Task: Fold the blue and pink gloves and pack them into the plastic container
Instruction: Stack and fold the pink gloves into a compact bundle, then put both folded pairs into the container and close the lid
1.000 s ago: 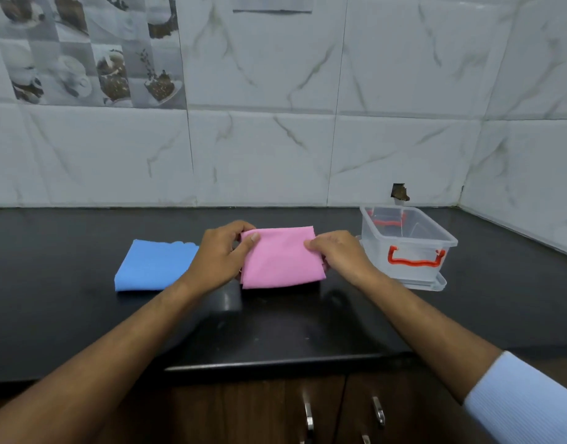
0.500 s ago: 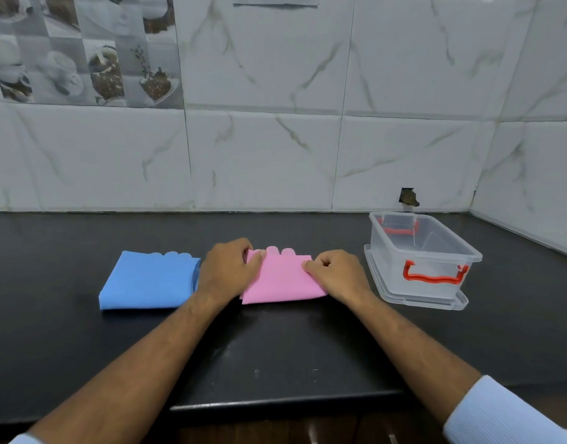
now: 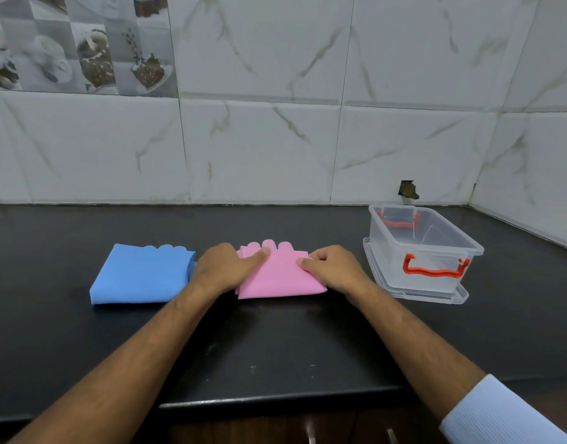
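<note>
Wall, far left: a patterned tile panel [image 3: 80, 43] with pictures of cups and coffee beans sits high on the marbled white tile wall [image 3: 263, 139].
Table: a black table [image 3: 275, 341] runs the whole width of the view and carries everything below.
Blue glove: the blue glove [image 3: 141, 275] lies folded into a flat rectangle on the table, left of both hands, its rounded fingertips showing along the far edge; its right edge lies just beside the left hand, and whether they touch cannot be told.
Left hand: the left hand [image 3: 226, 267] rests on the left part of the pink glove, thumb laid flat across the cloth and the other fingers bent down at the glove's left edge; its grip is relaxed, pressing rather than clamped.
Pink glove: the pink glove [image 3: 277, 277] lies folded on the table between the two hands, three rounded fingertips poking out past the far edge.
Right hand: the right hand [image 3: 335, 267] is curled at the glove's right edge, its grip pinched together on the pink cloth near the upper right corner.
Plastic container: the plastic container [image 3: 435, 248], clear with red handles, stands open on its own lid [image 3: 452, 296], right of the hands and apart from both gloves, near the wall corner.
Sleeve: a pale blue ribbed sleeve [image 3: 500, 415] covers the right forearm at the lower right.
</note>
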